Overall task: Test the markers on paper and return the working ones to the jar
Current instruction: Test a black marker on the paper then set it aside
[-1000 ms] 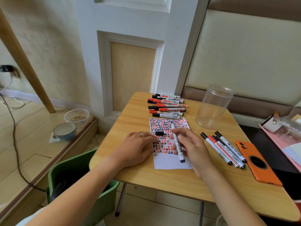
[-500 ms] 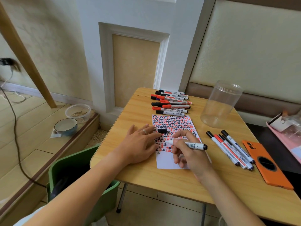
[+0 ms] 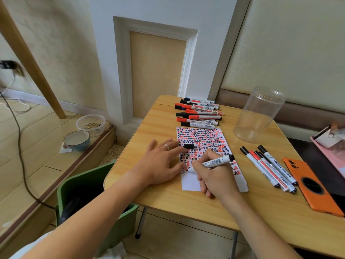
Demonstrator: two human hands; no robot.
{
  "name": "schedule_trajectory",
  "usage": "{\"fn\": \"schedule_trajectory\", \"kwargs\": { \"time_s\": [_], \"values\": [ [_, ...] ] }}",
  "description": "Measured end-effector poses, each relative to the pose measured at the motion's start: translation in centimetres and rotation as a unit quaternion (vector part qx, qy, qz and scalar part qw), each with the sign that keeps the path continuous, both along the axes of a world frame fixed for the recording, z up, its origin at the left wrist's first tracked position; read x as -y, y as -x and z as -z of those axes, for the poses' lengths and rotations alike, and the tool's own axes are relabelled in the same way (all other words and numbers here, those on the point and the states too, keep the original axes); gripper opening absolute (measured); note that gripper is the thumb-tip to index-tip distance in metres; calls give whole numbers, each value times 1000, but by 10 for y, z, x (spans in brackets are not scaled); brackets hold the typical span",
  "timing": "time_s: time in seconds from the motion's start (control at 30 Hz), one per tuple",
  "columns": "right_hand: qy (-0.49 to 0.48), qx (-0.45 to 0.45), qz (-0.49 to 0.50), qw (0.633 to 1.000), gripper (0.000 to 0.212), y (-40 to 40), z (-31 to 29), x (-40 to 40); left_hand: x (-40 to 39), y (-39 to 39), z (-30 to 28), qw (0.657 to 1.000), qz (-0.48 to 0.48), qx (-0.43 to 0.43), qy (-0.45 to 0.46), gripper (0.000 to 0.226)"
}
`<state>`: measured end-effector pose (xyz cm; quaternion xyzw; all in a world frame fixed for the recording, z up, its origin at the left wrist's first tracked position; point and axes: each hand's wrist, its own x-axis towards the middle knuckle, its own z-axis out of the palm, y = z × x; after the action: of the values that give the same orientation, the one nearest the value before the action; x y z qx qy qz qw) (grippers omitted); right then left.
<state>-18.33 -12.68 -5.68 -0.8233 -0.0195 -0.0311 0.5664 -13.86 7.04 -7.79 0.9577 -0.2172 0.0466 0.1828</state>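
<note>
A sheet of paper (image 3: 203, 139) covered in red and black marks lies on the wooden table (image 3: 168, 199). My right hand (image 3: 216, 174) grips an uncapped white marker (image 3: 216, 162) with its tip down on the paper's lower left part. My left hand (image 3: 160, 163) rests flat on the table, fingers spread, touching the paper's left edge. A loose black cap (image 3: 189, 146) lies on the paper by my left fingertips. Several capped red and black markers (image 3: 199, 114) lie in a pile behind the paper. Several more markers (image 3: 268, 169) lie to the right. The clear jar (image 3: 257, 114) stands open, nothing visible inside.
An orange phone (image 3: 313, 187) lies face down at the table's right. A pink tray (image 3: 332, 146) sits beyond the right edge. A green bin (image 3: 89, 199) stands under the table's left side. Two bowls (image 3: 82, 135) and a cable are on the floor.
My right hand turned the marker from lying lengthwise across the paper into a writing grip and brought its tip down onto the paper. My left hand's fingers spread flatter beside the sheet.
</note>
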Motion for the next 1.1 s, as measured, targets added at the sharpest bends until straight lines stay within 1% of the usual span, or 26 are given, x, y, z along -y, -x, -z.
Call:
{"fn": "schedule_trajectory", "kwargs": {
  "time_s": [0.23,0.43,0.67,1.1],
  "values": [
    [7,-2,-7,1000,25,1,-2,-1,0,1,0,1000,-1,7,-1,59],
    [15,0,-12,1000,26,1,-1,-1,1,2,-2,1000,-4,5,-5,58],
    [7,-14,6,1000,26,0,-1,0,0,1,-2,1000,-1,-2,-8,59],
    [19,1,-11,1000,24,1,0,0,0,0,-1,1000,0,-1,-12,60]
  ]
}}
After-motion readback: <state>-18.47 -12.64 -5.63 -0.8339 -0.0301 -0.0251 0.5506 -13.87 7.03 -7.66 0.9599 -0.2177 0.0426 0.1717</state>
